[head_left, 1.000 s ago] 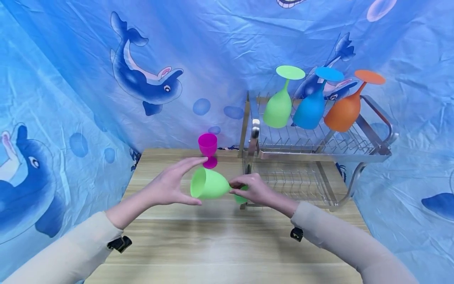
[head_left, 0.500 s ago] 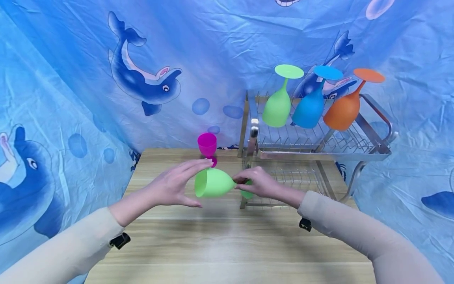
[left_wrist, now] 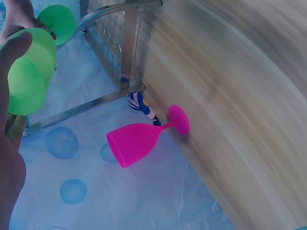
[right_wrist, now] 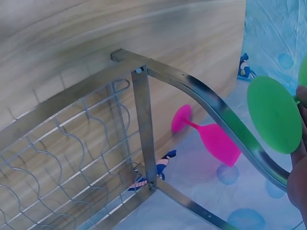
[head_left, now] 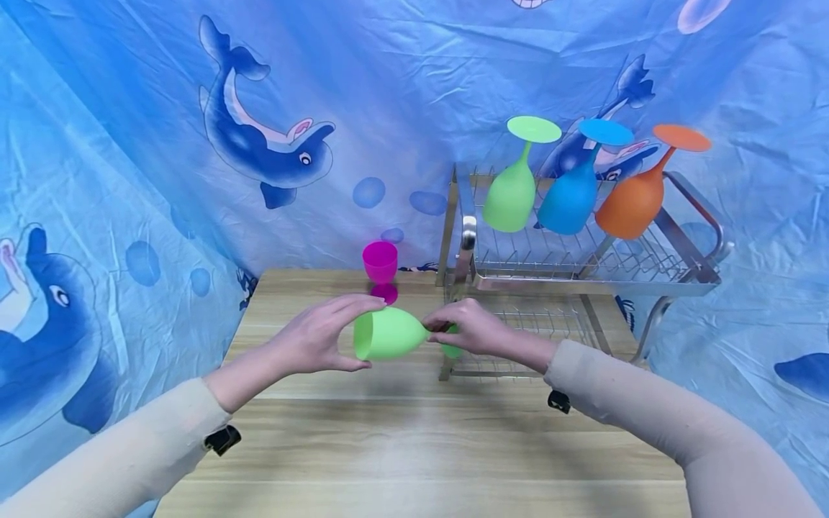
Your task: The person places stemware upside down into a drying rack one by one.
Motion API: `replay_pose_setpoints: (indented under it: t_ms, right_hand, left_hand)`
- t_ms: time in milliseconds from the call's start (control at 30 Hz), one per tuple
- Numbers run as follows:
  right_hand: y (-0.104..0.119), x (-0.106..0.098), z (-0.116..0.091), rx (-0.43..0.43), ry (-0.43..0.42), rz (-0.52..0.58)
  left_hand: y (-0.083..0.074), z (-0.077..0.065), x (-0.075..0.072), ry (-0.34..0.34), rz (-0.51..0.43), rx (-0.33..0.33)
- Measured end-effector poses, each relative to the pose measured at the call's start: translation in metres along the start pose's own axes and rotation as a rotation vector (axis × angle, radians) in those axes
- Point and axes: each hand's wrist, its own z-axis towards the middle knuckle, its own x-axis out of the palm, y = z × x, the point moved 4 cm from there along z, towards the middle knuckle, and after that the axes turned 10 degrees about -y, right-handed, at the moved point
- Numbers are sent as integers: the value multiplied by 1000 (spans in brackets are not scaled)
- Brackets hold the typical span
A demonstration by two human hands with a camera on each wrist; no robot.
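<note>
A lime-green goblet (head_left: 391,333) lies sideways in the air above the table, its mouth toward the left. My right hand (head_left: 471,329) pinches its stem near the foot, and the round green foot (right_wrist: 274,115) shows in the right wrist view. Curved around the bowl at the rim, my left hand (head_left: 317,334) holds it between thumb and fingers; the left wrist view shows this bowl (left_wrist: 33,72) at upper left. Behind the hands a magenta goblet (head_left: 380,262) stands upright on the table.
A two-tier metal dish rack (head_left: 583,288) stands at the right. On its upper tier, upside down, are a green goblet (head_left: 510,198), a blue goblet (head_left: 570,198) and an orange goblet (head_left: 628,205). A blue dolphin-print curtain (head_left: 401,108) encloses the wooden table (head_left: 414,439).
The green goblet and my right hand have shifted slightly right. My left hand has also moved right, and its thumb and fingers have closed in on the goblet's bowl.
</note>
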Motion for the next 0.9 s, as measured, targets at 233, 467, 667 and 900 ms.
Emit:
replay_pose_setpoints:
  t_ms: [233,467,667,900]
  right_hand:
    - [6,-5,7,-51,-32,-59]
    - [26,-21,-3,4,-173,-34]
    - [34,-8,-23,157,-243,229]
    - [20,34,-45,391,-208,656]
  left_hand:
    - [5,-11,0,-54,9,-85]
    - [9,-26,-3,-131,-18,-252]
    - [13,-41,0,-227,-40,-354]
    - [13,-51,9,-326,-156,-459]
